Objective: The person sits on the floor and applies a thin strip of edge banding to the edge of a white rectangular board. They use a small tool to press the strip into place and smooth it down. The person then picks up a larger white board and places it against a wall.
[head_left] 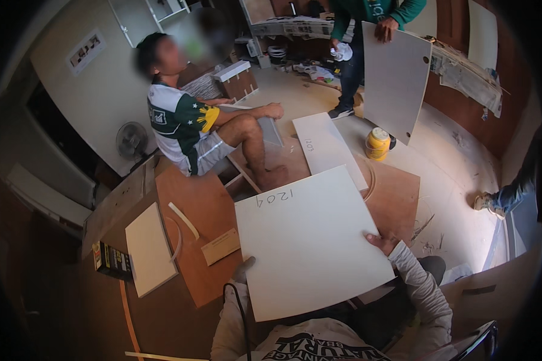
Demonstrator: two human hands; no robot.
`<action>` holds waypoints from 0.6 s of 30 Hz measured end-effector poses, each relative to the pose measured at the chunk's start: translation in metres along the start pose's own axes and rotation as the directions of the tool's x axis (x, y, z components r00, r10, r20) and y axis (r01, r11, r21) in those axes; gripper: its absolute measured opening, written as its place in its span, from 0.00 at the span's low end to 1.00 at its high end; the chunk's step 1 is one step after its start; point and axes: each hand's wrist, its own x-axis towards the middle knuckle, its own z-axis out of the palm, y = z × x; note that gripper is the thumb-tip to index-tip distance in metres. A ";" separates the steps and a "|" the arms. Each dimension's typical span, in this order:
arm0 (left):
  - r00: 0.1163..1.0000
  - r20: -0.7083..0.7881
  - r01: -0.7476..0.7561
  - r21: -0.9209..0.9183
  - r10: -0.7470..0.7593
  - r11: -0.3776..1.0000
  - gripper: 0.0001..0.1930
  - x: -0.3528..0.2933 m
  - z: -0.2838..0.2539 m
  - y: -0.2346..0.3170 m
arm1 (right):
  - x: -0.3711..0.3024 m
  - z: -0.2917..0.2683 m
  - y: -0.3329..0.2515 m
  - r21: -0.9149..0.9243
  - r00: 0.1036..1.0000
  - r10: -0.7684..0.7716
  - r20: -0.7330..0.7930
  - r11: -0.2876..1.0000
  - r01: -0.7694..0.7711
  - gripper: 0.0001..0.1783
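Observation:
A large white board (312, 246) with pencilled marks near its far edge is tilted up in front of me. My left hand (244, 269) grips its left edge, the fingers mostly hidden behind it. At the right edge my right hand (383, 242) holds on too, thumb on the white face and the other fingers underneath. A dark cord (242, 313) runs along my left forearm. Just left of the board lie a small tan rectangular piece (220, 246) and a pale curved strip (183, 220) on a brown wooden sheet (190, 265).
Further left are a cream panel (150, 249) and a black-and-yellow box (111, 260). A seated person (180, 120) sits ahead on the left. Beyond another white board (330, 147), a standing person in green holds a tall panel (394, 81) near a yellow bucket (377, 144). A foot (488, 203) shows at right.

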 end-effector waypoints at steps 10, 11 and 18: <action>0.976 0.178 0.000 -0.582 0.127 0.813 0.26 -0.025 0.013 0.028 | 0.014 -0.010 0.015 -0.442 0.995 -0.094 0.023 0.892 0.094 0.25; 0.973 0.176 0.000 -0.645 0.148 0.765 0.26 -0.030 0.014 0.029 | 0.022 -0.021 0.017 -0.380 0.991 -0.122 0.057 0.915 0.134 0.27; 0.978 -0.178 -0.208 -0.850 0.106 0.484 0.26 -0.115 -0.019 -0.001 | 0.092 0.022 -0.046 -0.280 0.912 -0.150 0.381 0.922 0.269 0.34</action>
